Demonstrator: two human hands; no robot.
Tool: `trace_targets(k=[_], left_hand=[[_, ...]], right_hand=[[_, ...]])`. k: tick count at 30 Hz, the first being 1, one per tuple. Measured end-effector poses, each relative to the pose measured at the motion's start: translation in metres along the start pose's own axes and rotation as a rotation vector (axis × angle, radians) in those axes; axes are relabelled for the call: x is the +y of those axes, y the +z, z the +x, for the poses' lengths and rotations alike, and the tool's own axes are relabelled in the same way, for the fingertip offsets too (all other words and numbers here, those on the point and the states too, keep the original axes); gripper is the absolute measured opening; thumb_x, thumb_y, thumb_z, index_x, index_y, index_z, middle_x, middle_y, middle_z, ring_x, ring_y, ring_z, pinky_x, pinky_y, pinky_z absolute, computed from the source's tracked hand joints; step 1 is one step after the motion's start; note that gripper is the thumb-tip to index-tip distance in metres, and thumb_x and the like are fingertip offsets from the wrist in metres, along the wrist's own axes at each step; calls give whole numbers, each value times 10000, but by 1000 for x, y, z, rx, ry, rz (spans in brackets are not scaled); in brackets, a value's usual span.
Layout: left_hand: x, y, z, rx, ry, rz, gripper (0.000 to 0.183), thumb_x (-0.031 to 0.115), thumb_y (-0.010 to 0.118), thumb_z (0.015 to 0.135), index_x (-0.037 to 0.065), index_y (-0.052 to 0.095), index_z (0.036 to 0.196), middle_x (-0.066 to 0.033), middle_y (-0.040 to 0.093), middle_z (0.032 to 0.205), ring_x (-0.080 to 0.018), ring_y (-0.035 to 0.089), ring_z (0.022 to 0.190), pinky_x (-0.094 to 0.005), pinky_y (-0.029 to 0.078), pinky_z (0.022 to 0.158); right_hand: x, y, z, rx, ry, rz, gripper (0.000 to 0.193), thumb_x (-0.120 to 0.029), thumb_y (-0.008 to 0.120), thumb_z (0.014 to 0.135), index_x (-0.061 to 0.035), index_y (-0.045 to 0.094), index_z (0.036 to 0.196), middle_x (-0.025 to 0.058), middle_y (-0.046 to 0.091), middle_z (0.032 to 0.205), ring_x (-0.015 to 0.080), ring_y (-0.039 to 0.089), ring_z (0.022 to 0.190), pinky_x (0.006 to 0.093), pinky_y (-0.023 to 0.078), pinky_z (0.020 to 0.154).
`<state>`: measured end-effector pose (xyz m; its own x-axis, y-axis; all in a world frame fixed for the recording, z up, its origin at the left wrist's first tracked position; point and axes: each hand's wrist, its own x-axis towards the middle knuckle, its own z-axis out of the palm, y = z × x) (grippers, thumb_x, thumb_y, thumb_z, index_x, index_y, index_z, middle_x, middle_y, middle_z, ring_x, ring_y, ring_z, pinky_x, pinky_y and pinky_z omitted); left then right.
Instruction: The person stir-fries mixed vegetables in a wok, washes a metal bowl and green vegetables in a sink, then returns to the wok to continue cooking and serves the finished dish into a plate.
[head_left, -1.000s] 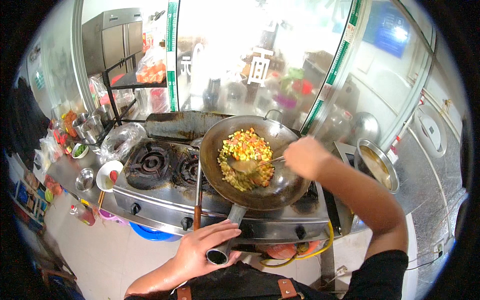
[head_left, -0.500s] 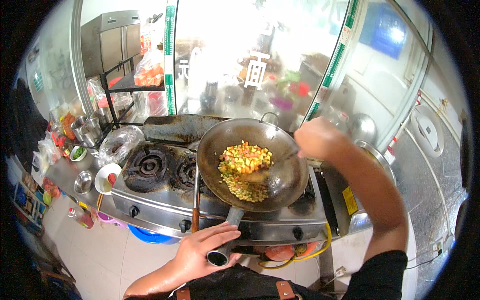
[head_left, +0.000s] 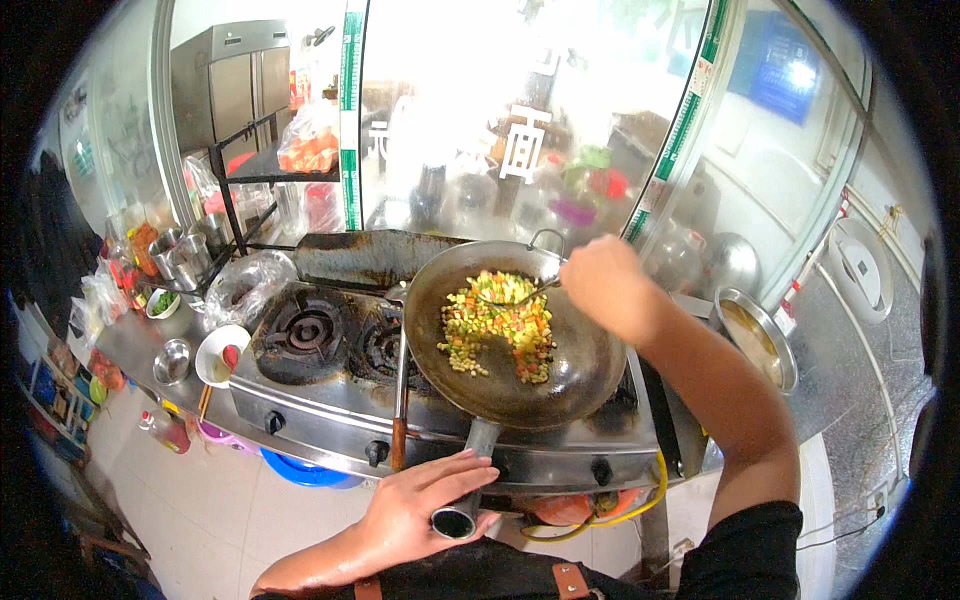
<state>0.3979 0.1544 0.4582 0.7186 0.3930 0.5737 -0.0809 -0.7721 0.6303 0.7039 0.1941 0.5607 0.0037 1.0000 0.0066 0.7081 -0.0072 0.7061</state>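
Observation:
A steel wok point(head_left: 580, 370) stands on the right part of the gas stove, holding diced vegetables point(head_left: 500, 315) in yellow, green and orange. My left hand point(head_left: 425, 505) is wrapped round the wok's hollow metal handle point(head_left: 482, 440), close to its open end. Over the wok's far right rim, my right hand point(head_left: 612, 285) is closed on a metal spoon point(head_left: 540, 288). Its bowl lies partly hidden among the vegetables. A long wooden-handled tool point(head_left: 400, 440) rests on the stove just left of the wok.
Left of the wok are bare burners point(head_left: 308, 333). A white bowl point(head_left: 212, 365), a small metal bowl point(head_left: 172, 362) and a clear plastic bag point(head_left: 245, 285) sit farther left. On the right stands a metal pan of liquid point(head_left: 760, 335). A glass partition point(head_left: 450, 100) rises behind the stove.
My right hand has shifted left and slightly down, bringing the spoon into the far part of the vegetables. The vegetables have spread and shifted in the wok. My left hand keeps its hold.

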Motion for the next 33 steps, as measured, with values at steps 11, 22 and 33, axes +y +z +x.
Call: trace_targets(k=[11,22,33], left_hand=[[0,-4,3,-11,-4,-4,423,206,798,729,64,655,1101,-134,671,1105,-296,653,1048,-374,551,881],[1,-2,3,-13,-16,-4,411,201,798,724,61,667,1087,-125,672,1112,-285,654,1050,-363,550,885],[2,1,2,-6,11,10,427,205,801,721,54,657,1093,-132,675,1095,-294,654,1048,-369,553,877]], right_hand=[[72,-57,-51,-439,0,93,123,-199,683,763,-99,742,804,102,710,791,229,679,711,353,551,685],[33,-75,-76,-167,-203,232,164,-175,591,797,-97,725,743,131,699,752,287,700,732,399,556,647],[-7,47,-17,-99,132,226,159,-226,617,840,-115,731,836,93,712,833,239,700,784,374,546,611]])
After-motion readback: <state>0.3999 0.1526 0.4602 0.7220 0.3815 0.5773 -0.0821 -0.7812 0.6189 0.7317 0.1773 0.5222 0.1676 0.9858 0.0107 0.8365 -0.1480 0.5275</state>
